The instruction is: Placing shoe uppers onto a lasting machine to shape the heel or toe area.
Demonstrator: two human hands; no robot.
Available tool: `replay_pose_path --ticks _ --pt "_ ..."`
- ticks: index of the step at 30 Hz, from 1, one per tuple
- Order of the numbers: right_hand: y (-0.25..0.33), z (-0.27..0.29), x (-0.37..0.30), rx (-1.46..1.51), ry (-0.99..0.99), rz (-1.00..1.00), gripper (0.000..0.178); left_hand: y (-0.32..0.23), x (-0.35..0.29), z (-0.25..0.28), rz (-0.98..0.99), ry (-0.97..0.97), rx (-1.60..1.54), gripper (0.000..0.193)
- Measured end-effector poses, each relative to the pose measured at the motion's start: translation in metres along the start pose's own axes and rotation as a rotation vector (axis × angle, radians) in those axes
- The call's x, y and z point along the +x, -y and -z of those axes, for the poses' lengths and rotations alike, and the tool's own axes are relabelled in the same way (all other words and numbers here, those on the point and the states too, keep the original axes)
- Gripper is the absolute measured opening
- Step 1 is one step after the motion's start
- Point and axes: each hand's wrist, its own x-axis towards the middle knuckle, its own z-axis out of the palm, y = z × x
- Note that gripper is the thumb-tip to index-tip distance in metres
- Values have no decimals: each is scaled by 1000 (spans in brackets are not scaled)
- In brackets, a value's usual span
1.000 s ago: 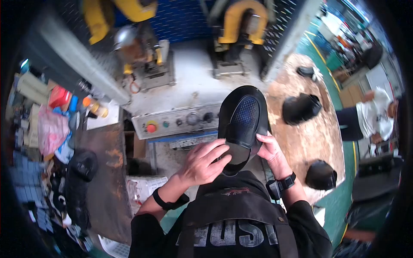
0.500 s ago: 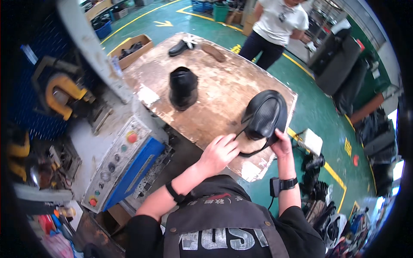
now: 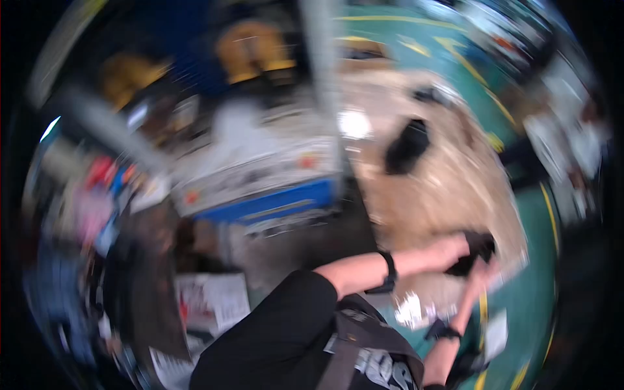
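Motion smears the whole head view. Over the near right end of the worktable (image 3: 448, 208), a black shoe (image 3: 482, 244) is blurred between my two hands. My left hand (image 3: 457, 249) reaches across to it from the left, and its fingers are lost against the black. At the shoe's near right side is my right hand (image 3: 480, 276), closed on its edge. Another black shoe (image 3: 407, 146) stands farther up the table, apart from both hands. A small dark shoe (image 3: 429, 94) lies near the table's far end.
Left of the table stands a machine with a blue-fronted control panel (image 3: 266, 201) and yellow parts (image 3: 253, 52). A pale post (image 3: 320, 71) rises beside it. A cardboard box (image 3: 364, 52) sits beyond the table. Another person (image 3: 552, 140) stands at the far right.
The view has swung left, so table and machine appear farther right. My left hand has moved from the shoe's near-left strap onto the shoe, close to my right hand.
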Motion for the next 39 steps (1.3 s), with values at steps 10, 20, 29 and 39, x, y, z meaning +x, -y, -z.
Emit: replay_pose_path --ticks 10,20,29,39 --pt "166 -155 24 470 299 537 40 -70 -440 342 1181 -484 829 18" --pt "393 -142 -123 643 825 738 38 -378 -756 569 1955 -644 1600 20" --pt "508 -126 -253 700 1142 128 39 -425 -838 643 2010 290 1708 26" --pt "787 14 -432 934 1207 1382 70 -398 -572 630 835 -289 608 21"
